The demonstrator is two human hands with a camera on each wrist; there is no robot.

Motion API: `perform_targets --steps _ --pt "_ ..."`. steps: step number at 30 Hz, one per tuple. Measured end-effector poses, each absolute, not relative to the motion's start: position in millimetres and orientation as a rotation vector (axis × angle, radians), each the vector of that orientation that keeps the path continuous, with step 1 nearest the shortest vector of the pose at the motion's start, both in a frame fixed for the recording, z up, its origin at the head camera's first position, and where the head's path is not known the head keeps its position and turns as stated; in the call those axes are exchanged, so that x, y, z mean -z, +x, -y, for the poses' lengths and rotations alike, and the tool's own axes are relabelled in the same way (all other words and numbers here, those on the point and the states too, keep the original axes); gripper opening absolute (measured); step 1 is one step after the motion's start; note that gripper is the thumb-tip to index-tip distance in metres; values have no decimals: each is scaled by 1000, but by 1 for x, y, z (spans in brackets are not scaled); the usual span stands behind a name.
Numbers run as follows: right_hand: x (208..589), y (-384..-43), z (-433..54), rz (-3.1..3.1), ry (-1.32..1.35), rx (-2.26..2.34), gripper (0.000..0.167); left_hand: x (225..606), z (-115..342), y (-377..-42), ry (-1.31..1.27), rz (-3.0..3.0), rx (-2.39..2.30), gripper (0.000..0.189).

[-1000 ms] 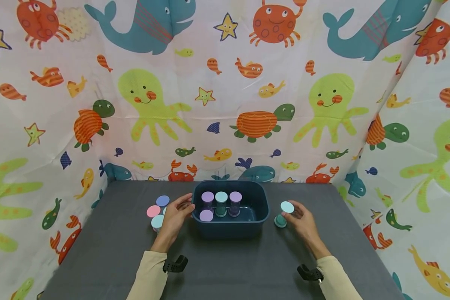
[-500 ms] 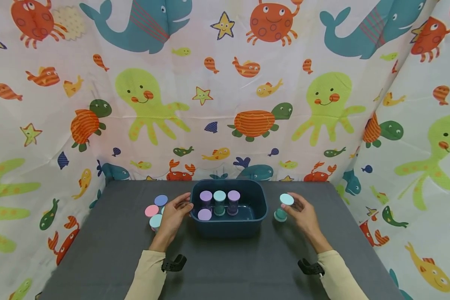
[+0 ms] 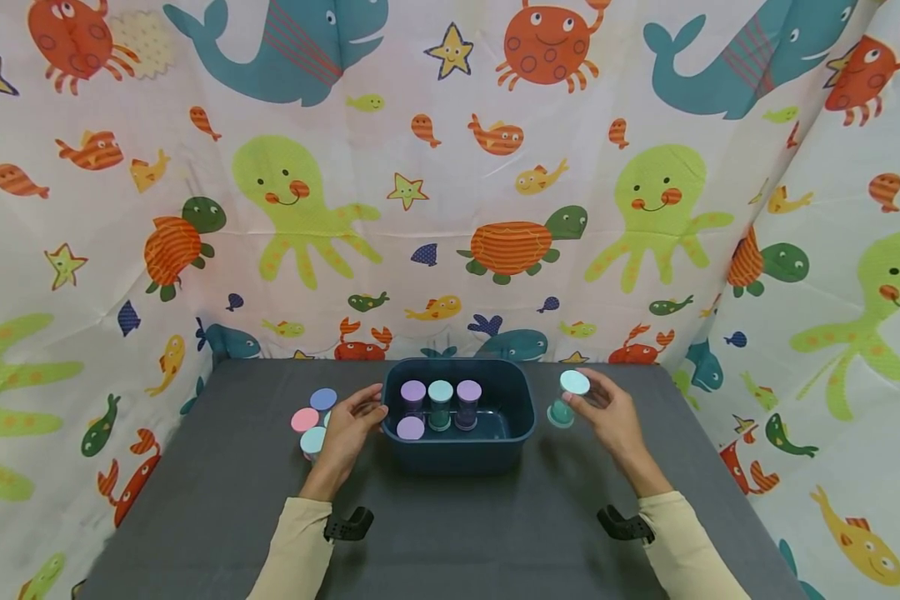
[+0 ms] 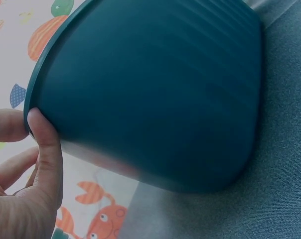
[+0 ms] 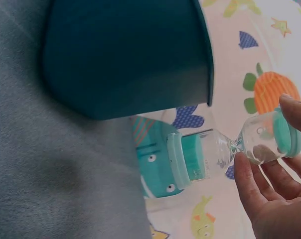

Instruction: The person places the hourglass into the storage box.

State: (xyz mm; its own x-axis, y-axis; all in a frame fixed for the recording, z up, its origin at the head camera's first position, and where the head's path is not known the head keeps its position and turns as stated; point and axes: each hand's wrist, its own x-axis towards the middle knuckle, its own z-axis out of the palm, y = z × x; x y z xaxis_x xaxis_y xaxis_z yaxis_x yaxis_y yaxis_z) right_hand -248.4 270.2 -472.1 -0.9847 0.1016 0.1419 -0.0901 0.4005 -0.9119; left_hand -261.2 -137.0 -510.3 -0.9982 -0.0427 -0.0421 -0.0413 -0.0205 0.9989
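My right hand [image 3: 617,429] holds a sand timer [image 5: 208,154] with mint-green caps and green sand, off the table to the right of the bin. In the right wrist view its thumb is at the upper cap, and its fingers are along the clear glass near the narrow waist. My left hand [image 3: 345,437] grips the left rim of a dark blue bin [image 3: 457,460], thumb against the outer wall. Inside the bin stand several sand timers, among them a lilac-capped timer [image 3: 468,406] and a mint-capped timer [image 3: 440,406].
More sand timers stand left of the bin, partly behind my left hand: a blue-capped timer [image 3: 323,399], a pink-capped timer [image 3: 304,419] and a pale-blue-capped timer [image 3: 312,442]. The grey tabletop [image 3: 465,542] meets a curtain [image 3: 435,300] printed with sea animals behind and at both sides.
My right hand has raised the sand timer higher beside the bin. The left hand stays on the bin's rim, and the timers in the bin stand as before.
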Motion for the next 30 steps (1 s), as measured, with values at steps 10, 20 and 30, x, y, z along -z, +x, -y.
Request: perform_targets --steps 10,20,30 --pt "452 -244 -265 2452 46 -1614 62 507 137 -262 110 2224 2209 42" --pt "441 -240 -260 2438 65 -1617 62 508 136 -261 125 2240 2195 41" --pt "429 -236 -253 2449 85 -1605 60 506 136 -261 114 2228 2213 42"
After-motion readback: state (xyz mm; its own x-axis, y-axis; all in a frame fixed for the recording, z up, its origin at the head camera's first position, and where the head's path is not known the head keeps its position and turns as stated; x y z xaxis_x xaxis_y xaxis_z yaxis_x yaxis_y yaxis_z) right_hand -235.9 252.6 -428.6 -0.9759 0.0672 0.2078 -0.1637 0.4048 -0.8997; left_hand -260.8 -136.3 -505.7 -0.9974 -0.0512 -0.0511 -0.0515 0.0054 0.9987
